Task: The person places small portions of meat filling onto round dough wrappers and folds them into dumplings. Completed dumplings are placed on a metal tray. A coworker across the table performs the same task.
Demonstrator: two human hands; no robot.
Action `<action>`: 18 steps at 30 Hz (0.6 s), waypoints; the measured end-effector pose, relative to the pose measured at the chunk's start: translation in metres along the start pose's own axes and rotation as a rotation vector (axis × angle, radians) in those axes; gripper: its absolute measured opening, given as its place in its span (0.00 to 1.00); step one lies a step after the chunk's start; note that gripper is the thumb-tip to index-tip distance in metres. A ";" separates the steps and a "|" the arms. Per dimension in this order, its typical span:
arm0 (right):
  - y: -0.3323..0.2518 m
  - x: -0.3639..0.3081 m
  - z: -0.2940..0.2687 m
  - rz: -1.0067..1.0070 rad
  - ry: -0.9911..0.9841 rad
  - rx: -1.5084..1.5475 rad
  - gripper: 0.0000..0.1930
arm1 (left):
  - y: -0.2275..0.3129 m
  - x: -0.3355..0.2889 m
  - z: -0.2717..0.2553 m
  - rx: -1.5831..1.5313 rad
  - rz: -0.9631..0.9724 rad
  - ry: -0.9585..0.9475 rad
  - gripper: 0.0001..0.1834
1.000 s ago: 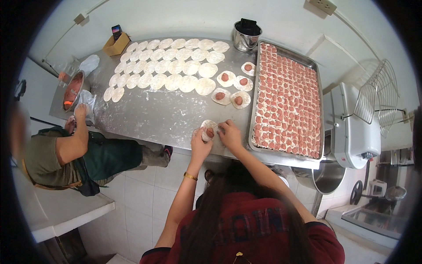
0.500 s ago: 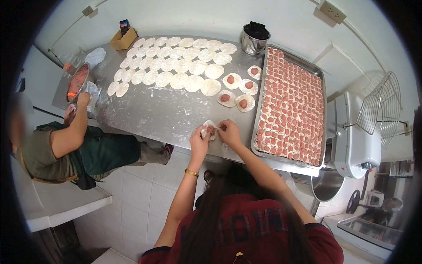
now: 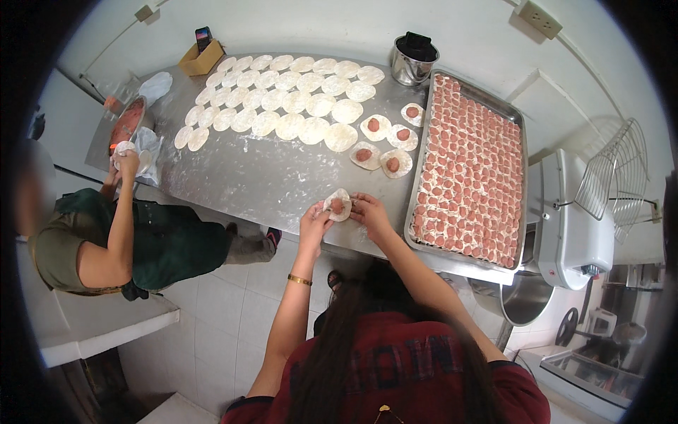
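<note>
A small kitchen workroom in soft, even light, seen from above through a rounded fisheye view. Plain white walls [image 3: 304, 32] carry a double electrical outlet [image 3: 540, 20] at upper right and a small box [image 3: 144, 12] with a cable at upper left. A stainless-steel worktable [image 3: 233, 173] spans the middle. Pale square tiles [image 3: 215, 318] cover the floor. A white counter [image 3: 134, 324] stands lower left; a white commercial mixer [image 3: 567, 226], right.
</note>
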State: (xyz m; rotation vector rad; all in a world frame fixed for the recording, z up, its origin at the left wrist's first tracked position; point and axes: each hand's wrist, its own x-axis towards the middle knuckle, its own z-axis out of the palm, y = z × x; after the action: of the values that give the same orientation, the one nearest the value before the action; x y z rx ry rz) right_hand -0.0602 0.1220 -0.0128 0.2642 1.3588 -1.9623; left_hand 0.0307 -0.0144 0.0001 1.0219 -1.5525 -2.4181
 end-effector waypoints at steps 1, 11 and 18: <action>-0.001 0.000 -0.001 0.010 -0.023 0.001 0.15 | -0.002 0.001 -0.005 -0.046 0.009 -0.039 0.21; -0.001 -0.005 -0.006 -0.135 -0.219 -0.209 0.15 | -0.001 -0.011 0.004 -0.075 0.051 -0.073 0.17; -0.003 0.001 -0.013 -0.138 -0.189 -0.214 0.09 | -0.006 -0.003 0.010 -0.151 0.058 -0.101 0.07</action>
State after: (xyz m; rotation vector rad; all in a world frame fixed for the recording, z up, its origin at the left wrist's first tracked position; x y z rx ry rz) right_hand -0.0658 0.1339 -0.0163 -0.1165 1.4792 -1.8783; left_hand 0.0285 -0.0022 -0.0012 0.8292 -1.3811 -2.5373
